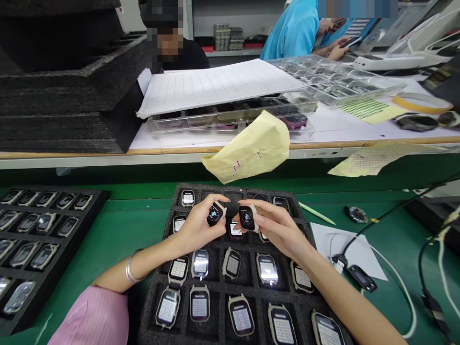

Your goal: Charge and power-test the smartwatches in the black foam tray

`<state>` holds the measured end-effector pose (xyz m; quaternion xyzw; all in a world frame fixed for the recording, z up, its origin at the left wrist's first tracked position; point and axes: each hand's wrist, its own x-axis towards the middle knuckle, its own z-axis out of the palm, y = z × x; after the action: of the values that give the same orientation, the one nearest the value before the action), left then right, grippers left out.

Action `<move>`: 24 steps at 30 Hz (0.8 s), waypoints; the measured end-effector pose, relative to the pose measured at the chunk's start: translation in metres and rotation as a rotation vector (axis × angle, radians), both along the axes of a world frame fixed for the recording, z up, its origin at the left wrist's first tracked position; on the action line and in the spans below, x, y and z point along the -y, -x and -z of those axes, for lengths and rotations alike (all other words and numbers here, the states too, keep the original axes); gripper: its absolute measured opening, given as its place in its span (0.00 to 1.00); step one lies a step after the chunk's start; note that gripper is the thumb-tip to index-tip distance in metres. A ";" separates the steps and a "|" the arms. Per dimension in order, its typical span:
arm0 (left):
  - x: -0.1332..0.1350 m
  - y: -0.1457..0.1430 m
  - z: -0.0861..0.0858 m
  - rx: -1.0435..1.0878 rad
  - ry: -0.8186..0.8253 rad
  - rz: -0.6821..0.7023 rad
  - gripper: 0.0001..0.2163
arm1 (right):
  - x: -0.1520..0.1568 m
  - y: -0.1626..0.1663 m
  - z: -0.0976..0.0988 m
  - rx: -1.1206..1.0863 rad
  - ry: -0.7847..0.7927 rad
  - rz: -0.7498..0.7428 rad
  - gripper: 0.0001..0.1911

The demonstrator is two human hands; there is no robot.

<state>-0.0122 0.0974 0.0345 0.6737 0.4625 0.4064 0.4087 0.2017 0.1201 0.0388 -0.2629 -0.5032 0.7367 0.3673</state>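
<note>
My left hand (197, 225) is closed around a small beige-cased smartwatch body (215, 213) with a lit screen, held just above a black foam tray (151, 306). My right hand (278, 225) pinches a second watch body (247, 217) of the same kind, right beside the first. Both hover over the tray's upper rows. Several more watch bodies with lit white screens sit in the tray's pockets below and around my hands.
A second black foam tray (89, 201) of watch bodies lies at the left on the green mat. Cables and a black connector (361, 278) lie on white paper at the right. A yellow sticker sheet (251, 148) hangs off the raised shelf. Two people sit beyond it.
</note>
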 end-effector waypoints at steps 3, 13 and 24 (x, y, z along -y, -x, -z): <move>-0.001 -0.001 0.004 0.059 0.100 -0.010 0.21 | -0.002 0.000 0.001 0.000 0.050 0.003 0.16; -0.009 0.001 0.001 0.588 0.575 0.005 0.17 | -0.010 0.001 0.012 -0.013 0.269 0.004 0.16; -0.006 0.006 0.003 0.595 0.554 0.025 0.17 | -0.006 0.005 0.010 0.022 0.197 0.094 0.19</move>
<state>-0.0183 0.1034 0.0313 0.3970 0.4078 0.4386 0.6955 0.1971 0.1259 0.0293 -0.3289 -0.4194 0.7618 0.3681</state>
